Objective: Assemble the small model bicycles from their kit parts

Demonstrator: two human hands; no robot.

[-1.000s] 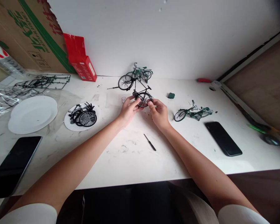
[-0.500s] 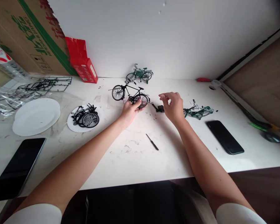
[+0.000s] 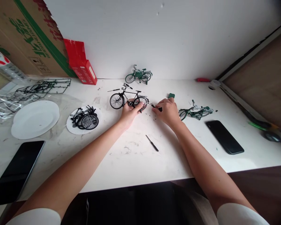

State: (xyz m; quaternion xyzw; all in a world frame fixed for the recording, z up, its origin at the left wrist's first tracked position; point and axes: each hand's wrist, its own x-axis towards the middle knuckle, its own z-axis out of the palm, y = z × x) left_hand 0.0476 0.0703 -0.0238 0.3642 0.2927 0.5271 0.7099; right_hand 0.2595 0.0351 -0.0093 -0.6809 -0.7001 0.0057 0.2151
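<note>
Black bicycle (image 3: 131,92) in left grip (image 3: 129,114)

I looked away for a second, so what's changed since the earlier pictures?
Your right hand let go of the black model bicycle at its rear and moved right; its fingers are now at a small black part, though whether they hold it is unclear. The bicycle's front end came down and left in your left hand's grip. The near screwdriver stayed put.

Well behind the grip of the bare left hand (image 3: 130,115), a plain white left sleeve (image 3: 37,216) ends in a smooth curve; the right sleeve (image 3: 238,215), equally white, sits far behind the bare right hand (image 3: 168,111).
</note>
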